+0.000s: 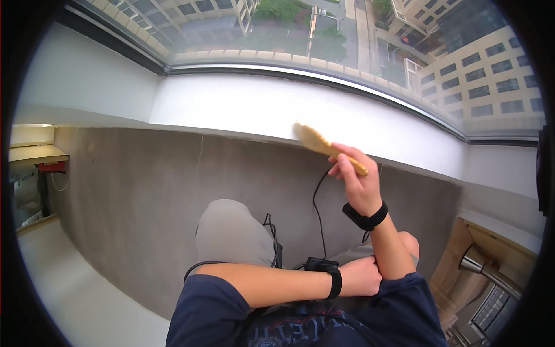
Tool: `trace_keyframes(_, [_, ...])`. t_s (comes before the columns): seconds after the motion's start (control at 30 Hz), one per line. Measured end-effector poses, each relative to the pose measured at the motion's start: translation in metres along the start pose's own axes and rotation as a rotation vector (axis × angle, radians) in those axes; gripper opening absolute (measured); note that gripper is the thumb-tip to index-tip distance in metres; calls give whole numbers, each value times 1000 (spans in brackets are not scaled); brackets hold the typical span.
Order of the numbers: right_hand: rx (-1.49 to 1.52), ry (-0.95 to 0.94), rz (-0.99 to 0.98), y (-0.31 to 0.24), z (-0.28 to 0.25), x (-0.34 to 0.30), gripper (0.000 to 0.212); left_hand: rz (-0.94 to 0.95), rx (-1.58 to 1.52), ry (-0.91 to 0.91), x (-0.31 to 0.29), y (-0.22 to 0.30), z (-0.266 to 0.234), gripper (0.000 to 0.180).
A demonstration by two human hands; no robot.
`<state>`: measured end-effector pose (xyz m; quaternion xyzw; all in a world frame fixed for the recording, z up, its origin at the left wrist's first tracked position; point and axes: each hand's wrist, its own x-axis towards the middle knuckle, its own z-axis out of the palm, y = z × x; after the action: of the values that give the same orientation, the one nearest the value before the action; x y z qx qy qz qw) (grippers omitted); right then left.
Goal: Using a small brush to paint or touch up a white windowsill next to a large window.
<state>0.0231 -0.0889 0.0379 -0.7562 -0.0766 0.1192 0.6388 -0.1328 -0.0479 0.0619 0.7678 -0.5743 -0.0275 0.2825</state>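
My right hand (354, 173) is closed around the handle of a wooden brush (315, 140), with thumb and fingers pinching it. The brush is light yellow-brown, and its pale bristle end is smeared by motion. It points up and left, over the front edge of the white window sill (231, 101); whether the bristles touch the sill I cannot tell. My left forearm lies across my body, and my left hand (359, 276) is curled in a fist against the right forearm near the elbow. Nothing shows in it, though its fingertips are partly hidden.
A window (289, 34) runs along the far side, with buildings and a street far below. Black cables (319, 211) hang near my knees (228, 231), and both wrists carry black bands. A grey-brown wall or floor surface (133, 191) lies below the sill. Wooden fittings (462, 260) stand at right.
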Motion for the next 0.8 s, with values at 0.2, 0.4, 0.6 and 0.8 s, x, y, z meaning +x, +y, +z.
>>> trace_keyframes(0.2, [-19, 188, -121, -2, -2, 1, 31, 36, -11, -34, 3, -3, 9, 11])
trace_keyframes(0.4, [-107, 288, -125, 13, -17, 9, 25, 16, -80, -59, 10, -10, 5, 8])
trace_keyframes(0.6, [-16, -67, -192, 13, 4, -10, 29, 30, -103, -159, 6, -5, 1, 9])
trace_keyframes(0.8, [-234, 410, -201, 17, -19, 11, 26, -4, -90, -47, 5, -11, 9, 7])
